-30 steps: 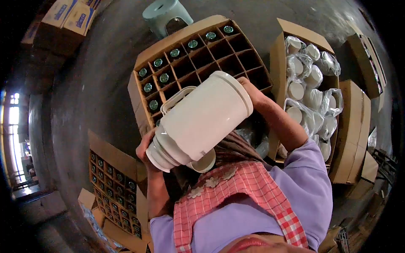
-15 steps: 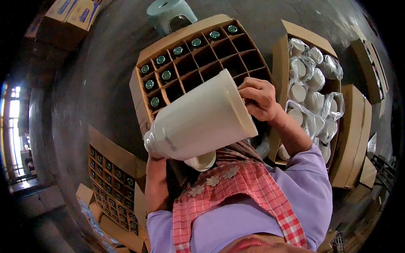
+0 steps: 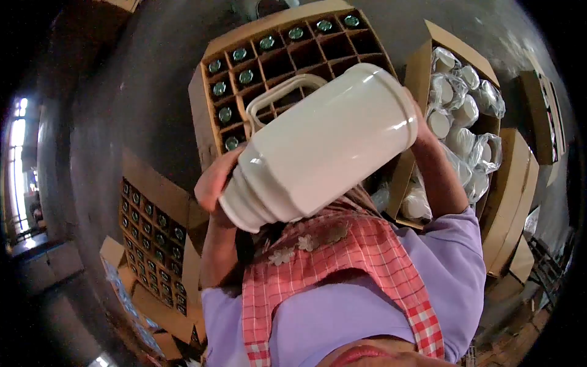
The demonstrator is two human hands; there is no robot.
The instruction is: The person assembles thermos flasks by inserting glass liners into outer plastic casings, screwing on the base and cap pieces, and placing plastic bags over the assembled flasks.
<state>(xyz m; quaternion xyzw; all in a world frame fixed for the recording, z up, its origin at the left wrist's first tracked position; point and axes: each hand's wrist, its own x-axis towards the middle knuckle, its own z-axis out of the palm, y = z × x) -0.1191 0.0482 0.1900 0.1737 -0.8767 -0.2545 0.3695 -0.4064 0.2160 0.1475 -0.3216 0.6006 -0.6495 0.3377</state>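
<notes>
A large glossy white jug point(image 3: 330, 137) with a loop handle point(image 3: 287, 92) lies tilted between my two hands, above a divided carton. My left hand point(image 3: 217, 177) wraps round its narrower, stepped end at the lower left. At the wide end, my right hand point(image 3: 420, 122) holds the jug from the far side, its fingers mostly hidden behind it. The handle points away from me, over the cardboard dividers. Beneath the jug, the carton point(image 3: 278, 24) has green-topped bottles point(image 3: 246, 76) in its back and left cells, and the jug covers part of it.
At right stands an open box point(image 3: 455, 37) of white, plastic-wrapped pieces, with a closed carton point(image 3: 513, 183) beside it. Another divided carton point(image 3: 162, 177) with many dark bottles sits at lower left. Part of a stool point(image 3: 272, 6) shows at the top edge.
The jug has turned in my hands, so its handle swings from the near side to the far side. My right hand has shifted behind the wide end, and the view has moved slightly.
</notes>
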